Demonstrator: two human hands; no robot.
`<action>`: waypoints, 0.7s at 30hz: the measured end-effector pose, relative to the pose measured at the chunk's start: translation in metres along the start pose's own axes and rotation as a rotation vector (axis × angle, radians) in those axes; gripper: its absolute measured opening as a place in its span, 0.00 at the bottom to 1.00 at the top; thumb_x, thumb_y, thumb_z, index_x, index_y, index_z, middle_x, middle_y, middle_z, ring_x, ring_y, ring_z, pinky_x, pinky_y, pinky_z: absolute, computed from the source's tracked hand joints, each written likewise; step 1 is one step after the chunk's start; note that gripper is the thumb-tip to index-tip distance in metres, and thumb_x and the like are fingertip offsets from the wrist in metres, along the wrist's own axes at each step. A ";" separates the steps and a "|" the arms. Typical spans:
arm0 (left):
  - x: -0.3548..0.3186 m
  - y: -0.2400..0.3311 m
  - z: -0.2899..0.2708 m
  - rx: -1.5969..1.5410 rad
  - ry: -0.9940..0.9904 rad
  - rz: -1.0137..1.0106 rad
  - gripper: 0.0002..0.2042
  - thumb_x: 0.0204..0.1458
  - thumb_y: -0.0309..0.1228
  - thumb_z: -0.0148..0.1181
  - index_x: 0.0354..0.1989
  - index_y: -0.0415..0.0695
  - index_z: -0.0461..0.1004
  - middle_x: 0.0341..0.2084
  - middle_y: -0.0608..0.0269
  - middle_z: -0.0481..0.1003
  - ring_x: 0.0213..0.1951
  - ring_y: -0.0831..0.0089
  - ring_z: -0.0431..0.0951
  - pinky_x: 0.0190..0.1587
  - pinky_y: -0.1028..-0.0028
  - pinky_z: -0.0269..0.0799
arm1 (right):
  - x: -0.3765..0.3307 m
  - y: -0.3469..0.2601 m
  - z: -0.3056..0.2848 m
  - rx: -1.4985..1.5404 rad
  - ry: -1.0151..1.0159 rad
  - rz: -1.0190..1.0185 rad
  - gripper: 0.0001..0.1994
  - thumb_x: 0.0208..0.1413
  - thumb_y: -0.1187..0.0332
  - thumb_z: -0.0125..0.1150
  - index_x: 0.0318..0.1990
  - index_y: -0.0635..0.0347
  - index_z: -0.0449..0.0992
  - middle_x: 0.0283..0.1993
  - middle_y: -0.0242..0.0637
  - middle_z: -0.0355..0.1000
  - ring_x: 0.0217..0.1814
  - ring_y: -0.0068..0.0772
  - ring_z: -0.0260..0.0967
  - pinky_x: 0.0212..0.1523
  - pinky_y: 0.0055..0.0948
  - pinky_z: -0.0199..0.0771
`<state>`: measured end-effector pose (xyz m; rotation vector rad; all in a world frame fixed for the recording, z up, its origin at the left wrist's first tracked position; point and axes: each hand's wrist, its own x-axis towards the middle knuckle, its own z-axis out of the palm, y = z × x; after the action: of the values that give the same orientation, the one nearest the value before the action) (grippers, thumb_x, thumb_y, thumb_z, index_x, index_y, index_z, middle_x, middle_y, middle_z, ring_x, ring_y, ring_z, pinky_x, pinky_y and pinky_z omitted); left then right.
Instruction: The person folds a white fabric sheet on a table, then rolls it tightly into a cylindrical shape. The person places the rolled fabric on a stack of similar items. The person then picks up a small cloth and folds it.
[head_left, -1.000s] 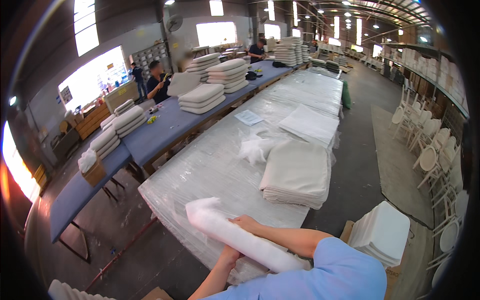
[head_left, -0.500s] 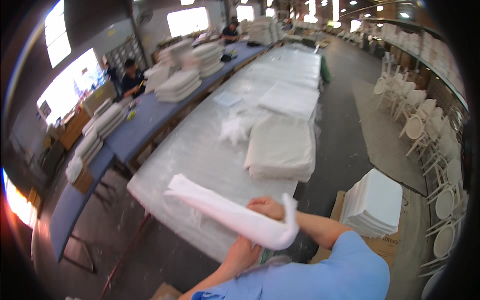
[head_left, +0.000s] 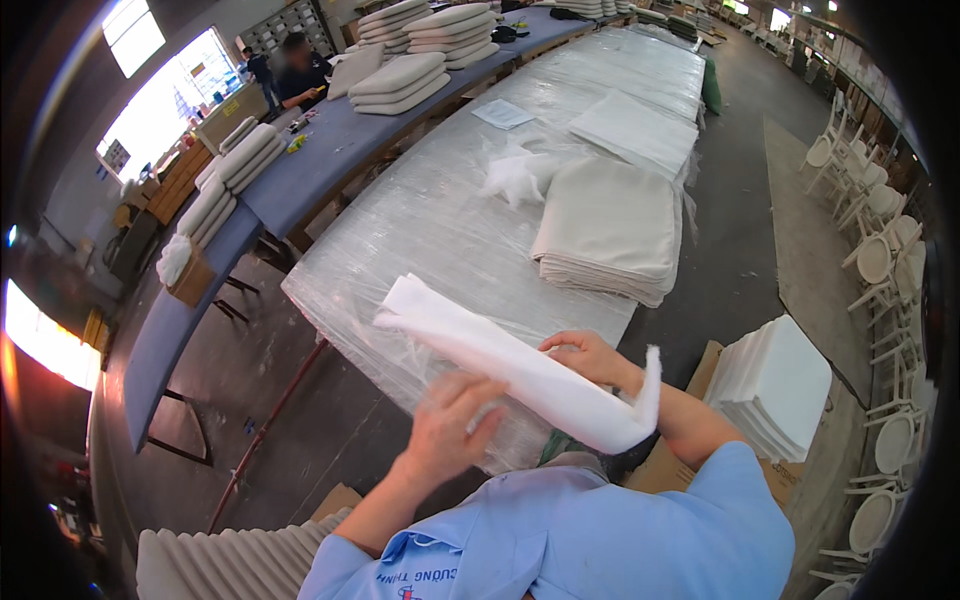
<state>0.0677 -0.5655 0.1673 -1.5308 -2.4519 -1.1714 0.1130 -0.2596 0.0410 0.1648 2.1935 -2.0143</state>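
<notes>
A long strip of folded white wadding (head_left: 520, 368) lies slantwise over the near end of a plastic-covered table (head_left: 370, 265), its right end curling up by my right forearm. My right hand (head_left: 585, 357) is at the wadding's far edge, fingers bent and closed on it. On the near side my left hand (head_left: 455, 422) is lifted, fingers apart and slightly blurred, with nothing in it. Its fingertips come close to the wadding; whether they touch it I cannot tell. Farther up the table sits a stack of off-white fabric covers (head_left: 608, 225), beside a loose tuft of white fibre (head_left: 513, 178).
White pads (head_left: 770, 385) are stacked on cardboard at my right. Ribbed grey cushions (head_left: 235, 560) stand at lower left. A long blue table (head_left: 260, 195) with cushion piles runs along the left, where a person (head_left: 298, 75) works. White chairs (head_left: 875, 255) line the far right.
My left hand has let go of the wadding's near edge, rising leftward with fingers spread. My right hand remains at the far edge. The view has shifted, bringing the grey cushions into sight.
</notes>
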 end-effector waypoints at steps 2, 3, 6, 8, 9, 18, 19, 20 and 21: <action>0.023 -0.006 -0.022 0.287 0.014 -0.090 0.33 0.46 0.29 0.75 0.64 0.48 0.73 0.67 0.48 0.68 0.70 0.44 0.64 0.69 0.51 0.62 | -0.003 -0.005 -0.012 -0.005 0.011 -0.002 0.13 0.65 0.67 0.63 0.53 0.63 0.82 0.39 0.35 0.81 0.44 0.21 0.76 0.48 0.24 0.75; 0.030 -0.015 -0.030 0.330 0.005 -0.140 0.35 0.46 0.30 0.75 0.66 0.49 0.71 0.72 0.50 0.61 0.75 0.45 0.54 0.73 0.49 0.53 | -0.007 -0.009 -0.018 -0.037 0.020 -0.054 0.13 0.65 0.68 0.62 0.53 0.64 0.82 0.39 0.35 0.81 0.43 0.23 0.76 0.50 0.24 0.75; 0.055 -0.045 -0.057 0.418 -0.079 -0.233 0.39 0.46 0.31 0.76 0.70 0.54 0.67 0.78 0.57 0.52 0.80 0.47 0.40 0.79 0.46 0.39 | -0.017 -0.030 -0.040 -0.014 -0.046 0.071 0.14 0.66 0.68 0.62 0.54 0.66 0.81 0.42 0.35 0.81 0.45 0.23 0.77 0.50 0.25 0.76; 0.073 -0.061 -0.069 0.419 -0.183 -0.236 0.40 0.46 0.32 0.76 0.71 0.57 0.66 0.78 0.62 0.51 0.80 0.48 0.38 0.80 0.46 0.36 | -0.027 -0.036 -0.047 0.003 -0.085 0.101 0.14 0.66 0.68 0.63 0.54 0.67 0.80 0.44 0.35 0.82 0.46 0.23 0.77 0.50 0.25 0.77; 0.081 -0.065 -0.076 0.414 -0.242 -0.234 0.40 0.46 0.32 0.76 0.71 0.59 0.66 0.79 0.64 0.51 0.80 0.48 0.37 0.80 0.46 0.36 | -0.031 -0.038 -0.049 0.012 -0.106 0.111 0.14 0.66 0.68 0.63 0.54 0.67 0.80 0.46 0.35 0.82 0.47 0.23 0.77 0.50 0.25 0.77; 0.110 -0.141 -0.085 -0.219 -0.420 -0.269 0.22 0.46 0.22 0.74 0.51 0.53 0.80 0.74 0.64 0.64 0.77 0.57 0.54 0.76 0.55 0.55 | -0.026 -0.024 -0.041 -0.122 -0.114 0.015 0.13 0.67 0.67 0.62 0.54 0.64 0.82 0.45 0.34 0.83 0.48 0.21 0.76 0.52 0.26 0.76; 0.107 -0.142 -0.082 -0.317 -0.380 -0.265 0.17 0.45 0.19 0.73 0.44 0.50 0.82 0.70 0.64 0.69 0.74 0.61 0.61 0.73 0.59 0.60 | -0.029 -0.020 -0.043 -0.122 -0.116 0.011 0.13 0.67 0.68 0.62 0.54 0.64 0.82 0.45 0.33 0.83 0.48 0.22 0.76 0.51 0.25 0.75; 0.102 -0.145 -0.081 -0.352 -0.371 -0.269 0.16 0.45 0.19 0.72 0.43 0.49 0.82 0.69 0.65 0.69 0.73 0.62 0.62 0.73 0.60 0.61 | -0.030 -0.020 -0.044 -0.122 -0.125 0.002 0.13 0.67 0.68 0.62 0.54 0.64 0.82 0.45 0.31 0.82 0.47 0.22 0.76 0.51 0.24 0.75; 0.097 -0.149 -0.082 -0.386 -0.362 -0.274 0.15 0.45 0.19 0.72 0.41 0.49 0.82 0.68 0.65 0.70 0.72 0.62 0.64 0.72 0.61 0.63 | -0.029 -0.021 -0.050 -0.169 -0.080 0.014 0.12 0.67 0.68 0.61 0.53 0.62 0.82 0.42 0.30 0.82 0.41 0.22 0.75 0.46 0.24 0.75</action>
<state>-0.1270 -0.5761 0.1773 -1.6607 -2.8742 -1.6228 0.1356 -0.2105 0.0717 0.0774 2.2912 -1.7857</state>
